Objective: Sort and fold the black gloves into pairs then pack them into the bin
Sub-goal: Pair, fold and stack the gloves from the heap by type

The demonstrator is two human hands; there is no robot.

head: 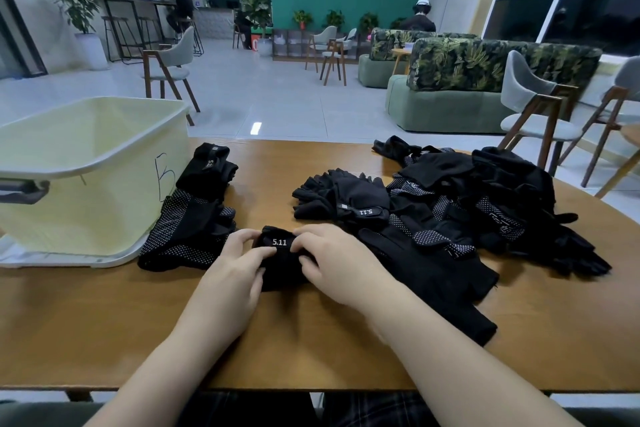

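Observation:
A folded black glove bundle [279, 255] with a white "5.11" label lies on the wooden table [311, 340] at the centre. My left hand [232, 270] grips its left side, fingers curled over the top. My right hand [341, 262] pinches its right side near the label. A loose pile of black gloves [467, 204] spreads over the right half of the table. Folded black gloves [194, 218] with white dots lie stacked by the bin's right wall. The pale yellow bin [86, 163], marked "B", stands at the left; its inside floor is hidden.
A flat black glove [446, 288] lies just right of my right hand. Grey chairs [533, 114] stand beyond the table's far right edge. Sofas, plants and two seated people are in the background. Bare table surface lies in front of me.

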